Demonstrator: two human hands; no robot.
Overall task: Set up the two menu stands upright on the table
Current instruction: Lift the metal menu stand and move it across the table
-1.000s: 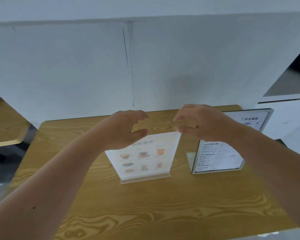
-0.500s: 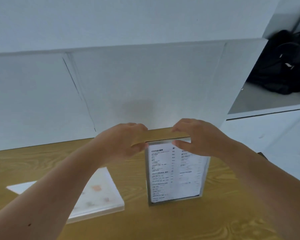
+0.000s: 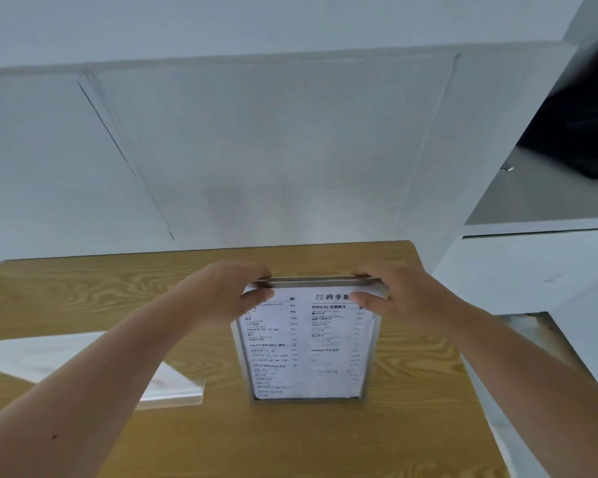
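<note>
A clear acrylic menu stand with black text point(image 3: 308, 350) stands upright near the right side of the wooden table point(image 3: 83, 298). My left hand point(image 3: 221, 294) grips its top left corner and my right hand point(image 3: 401, 298) grips its top right corner, thumbs on the front face. A second menu stand with drink pictures point(image 3: 173, 384) sits to the left, mostly hidden behind my left forearm, so I cannot tell how it rests.
A white partition wall point(image 3: 256, 150) rises right behind the table's far edge. A white counter point(image 3: 532, 270) stands to the right of the table, with a dark object point(image 3: 580, 125) on the surface above it.
Both hands moved from above the picture menu to the text menu on the right and took hold of its top corners. The view has shifted right and closer.
</note>
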